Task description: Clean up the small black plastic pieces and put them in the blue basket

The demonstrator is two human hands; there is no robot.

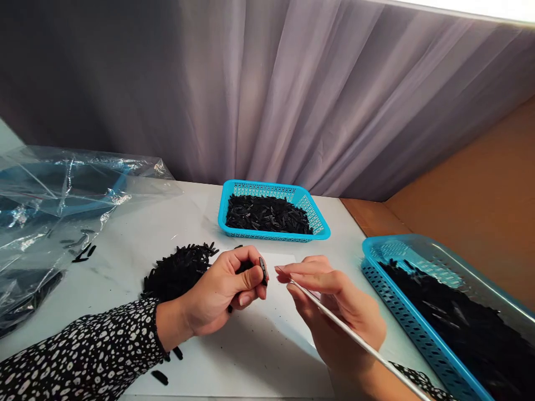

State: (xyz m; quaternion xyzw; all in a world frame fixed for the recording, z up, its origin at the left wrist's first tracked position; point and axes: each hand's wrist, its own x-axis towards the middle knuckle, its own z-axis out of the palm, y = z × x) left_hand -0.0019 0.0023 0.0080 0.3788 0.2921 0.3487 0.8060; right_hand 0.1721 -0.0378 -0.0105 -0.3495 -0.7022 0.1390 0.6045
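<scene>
My left hand point(221, 292) pinches a small black plastic piece point(263, 271) between thumb and fingers, and more black pieces show in its palm. My right hand point(334, 303) holds a thin silver tool point(355, 337), its tip pointing at the black piece, a short gap away. Both hands hover over the white table point(251, 351). A heap of the same black pieces point(178, 270) lies just behind my left hand.
A blue basket point(317, 225) with black pieces stands at the back centre. A second blue basket point(401, 312) full of pieces sits at the right. Crumpled clear plastic bags point(50, 206) cover the left. Loose pieces point(161, 377) lie near my left sleeve.
</scene>
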